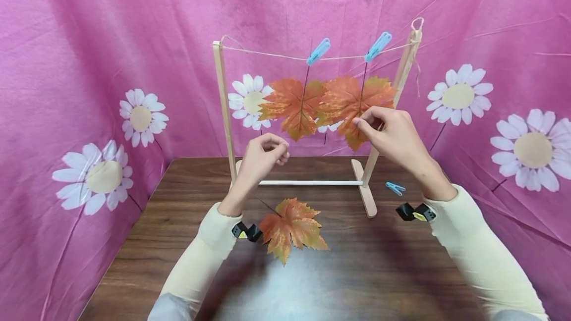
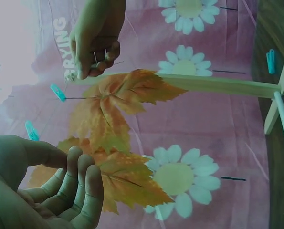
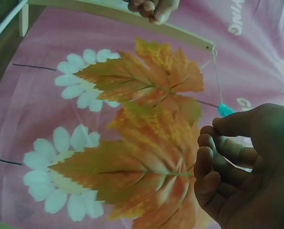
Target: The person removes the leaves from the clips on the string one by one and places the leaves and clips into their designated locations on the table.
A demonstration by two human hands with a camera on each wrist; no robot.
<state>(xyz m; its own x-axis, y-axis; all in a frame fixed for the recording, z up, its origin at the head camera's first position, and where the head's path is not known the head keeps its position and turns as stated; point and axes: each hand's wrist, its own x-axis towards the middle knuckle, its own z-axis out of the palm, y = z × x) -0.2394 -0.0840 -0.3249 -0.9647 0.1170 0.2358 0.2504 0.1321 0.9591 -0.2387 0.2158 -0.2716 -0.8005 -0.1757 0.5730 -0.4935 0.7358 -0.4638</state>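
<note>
Two orange maple leaves hang by their dark stems from a string (image 1: 267, 54), the left leaf (image 1: 292, 105) slightly overlapped by the right leaf (image 1: 352, 95). A blue clothespin (image 1: 318, 52) clips the left stem, and another blue clothespin (image 1: 378, 46) clips the right one. My right hand (image 1: 392, 130) is in front of the right leaf, fingers loosely bent, holding nothing visible; whether it touches the leaf I cannot tell. Below the left leaf hovers my left hand (image 1: 265, 155), its fingers relaxed and bent with nothing between them. A third maple leaf (image 1: 292, 229) lies on the table.
The string runs between two posts of a wooden rack (image 1: 225, 113), joined low by a white rod (image 1: 312, 183). A loose blue clothespin (image 1: 395, 188) lies on the brown table (image 1: 357, 261) near the rack's right foot. A pink flowered cloth (image 1: 178, 38) hangs behind.
</note>
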